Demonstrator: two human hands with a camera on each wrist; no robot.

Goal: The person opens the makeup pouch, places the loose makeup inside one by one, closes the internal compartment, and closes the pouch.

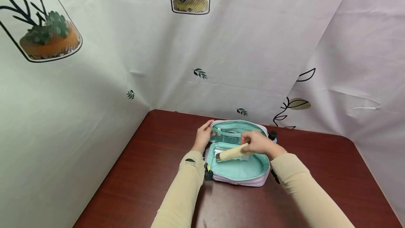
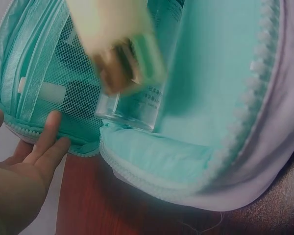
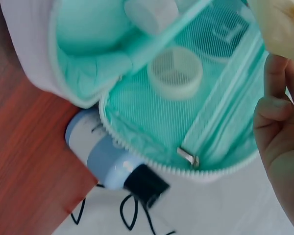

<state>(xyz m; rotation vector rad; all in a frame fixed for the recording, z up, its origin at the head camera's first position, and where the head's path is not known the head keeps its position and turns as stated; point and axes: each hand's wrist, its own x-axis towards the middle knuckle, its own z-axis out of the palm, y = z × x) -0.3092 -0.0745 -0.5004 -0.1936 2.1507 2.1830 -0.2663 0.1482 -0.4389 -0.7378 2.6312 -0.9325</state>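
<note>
A lilac toiletry bag (image 1: 232, 171) with a mint lining lies unzipped on the table, its lid folded back. My right hand (image 1: 257, 143) holds a cream-coloured tube (image 1: 232, 153) by one end, tilted above the main compartment. The tube's gold cap (image 2: 118, 68) points toward the left and is blurred in the left wrist view. Under it, a clear bottle (image 2: 137, 110) with printed text lies inside the bag. My left hand (image 1: 202, 138) grips the lid's left edge, some fingers (image 2: 49, 134) over the inner side by the mesh pocket.
Behind the lid's mesh are a round white container (image 3: 175, 73) and a small dark-and-white item (image 2: 81, 100). A blue-and-white bottle (image 3: 108, 152) with a black cap lies beside the bag at its right. Patterned cloth (image 1: 221, 45) hangs behind the brown table (image 1: 152, 157).
</note>
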